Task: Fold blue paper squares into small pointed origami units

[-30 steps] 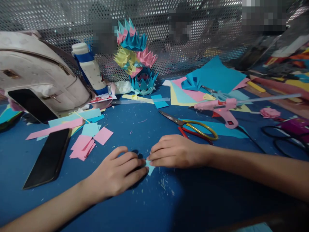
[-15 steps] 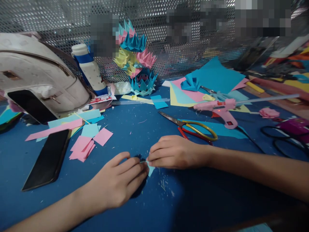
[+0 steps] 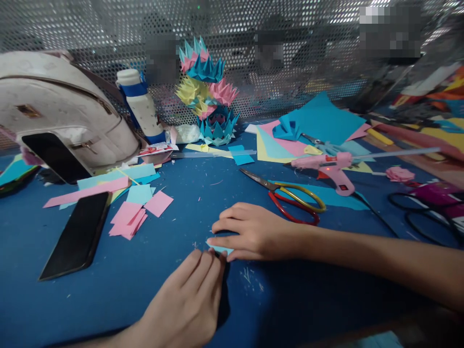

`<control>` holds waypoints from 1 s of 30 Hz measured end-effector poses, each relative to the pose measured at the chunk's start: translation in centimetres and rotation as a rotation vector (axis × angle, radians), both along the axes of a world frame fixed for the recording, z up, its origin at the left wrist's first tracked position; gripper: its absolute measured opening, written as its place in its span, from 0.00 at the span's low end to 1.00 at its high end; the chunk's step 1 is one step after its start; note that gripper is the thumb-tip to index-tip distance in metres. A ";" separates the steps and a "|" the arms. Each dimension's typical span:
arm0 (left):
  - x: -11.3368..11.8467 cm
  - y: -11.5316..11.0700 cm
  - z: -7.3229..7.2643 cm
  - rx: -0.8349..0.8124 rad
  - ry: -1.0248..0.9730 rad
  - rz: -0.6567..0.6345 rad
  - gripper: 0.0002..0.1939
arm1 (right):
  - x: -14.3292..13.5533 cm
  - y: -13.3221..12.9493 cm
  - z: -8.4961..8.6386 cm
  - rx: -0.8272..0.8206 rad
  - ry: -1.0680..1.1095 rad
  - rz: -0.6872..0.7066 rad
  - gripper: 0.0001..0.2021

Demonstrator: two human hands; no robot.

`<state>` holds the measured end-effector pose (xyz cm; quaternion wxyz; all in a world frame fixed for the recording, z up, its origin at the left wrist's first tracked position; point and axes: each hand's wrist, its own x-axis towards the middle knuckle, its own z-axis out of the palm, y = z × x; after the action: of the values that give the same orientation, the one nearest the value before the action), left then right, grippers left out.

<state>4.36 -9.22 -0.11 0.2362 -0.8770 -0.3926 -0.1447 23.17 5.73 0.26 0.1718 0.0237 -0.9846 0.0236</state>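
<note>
Since a second ago the left hand (image 3: 188,299) has slid nearer, fingers now flat with tips on the near edge of the blue paper (image 3: 220,249), which the right hand (image 3: 253,232) presses to the counter (image 3: 108,290) mid-scene; folding continues.

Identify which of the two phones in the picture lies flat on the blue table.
The black phone left of the pink paper squares lies flat on the table. The other phone leans tilted against the white bag.
</note>
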 end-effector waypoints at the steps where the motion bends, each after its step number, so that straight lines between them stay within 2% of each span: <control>1: 0.0 0.0 0.0 0.000 -0.001 -0.003 0.20 | -0.2 -0.1 -0.1 0.006 -0.002 0.001 0.18; 5: 0.0 0.0 -0.1 -0.010 0.021 -0.016 0.20 | -0.7 -0.6 -0.3 0.040 -0.004 -0.014 0.20; 7: -0.1 -0.1 0.0 -0.018 0.044 -0.020 0.19 | -0.6 -0.6 0.1 0.060 -0.006 -0.019 0.20; 11: -0.1 0.1 0.4 -0.024 0.047 -0.022 0.20 | 0.7 -0.7 2.5 0.087 -0.132 -0.017 0.15; 13: -0.2 0.3 0.7 -0.036 0.036 -0.027 0.19 | 1.7 -0.9 4.0 0.081 -0.191 -0.063 0.12; 17: -0.9 1.3 1.5 -0.184 -0.015 -0.063 0.16 | 2.8 -1.1 5.5 0.066 -0.277 -0.134 0.13; 20: -1.5 2.5 1.8 -0.370 -0.208 -0.095 0.13 | 2.4 -0.8 4.9 0.018 -0.232 -0.123 0.16; 22: -1.8 3.4 1.9 -0.501 -0.340 -0.073 0.10 | 1.8 -0.4 3.9 0.056 -0.179 -0.128 0.17; 26: -1.9 4.6 1.4 -0.585 -0.473 0.011 0.14 | 0.7 -0.1 1.5 0.041 -0.136 -0.132 0.21; 28: -1.9 5.0 1.1 -0.612 -0.533 0.041 0.12 | 0.5 -0.3 0.9 0.009 -0.109 -0.129 0.19; 30: -2.0 5.3 0.8 -0.639 -0.582 0.060 0.10 | 0.4 -0.4 0.8 -0.100 -0.084 -0.164 0.15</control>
<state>2.35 -3.88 0.73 -0.1638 -0.8170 -0.4932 -0.2501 23.60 5.28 1.03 0.1329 -0.0666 -0.9871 0.0595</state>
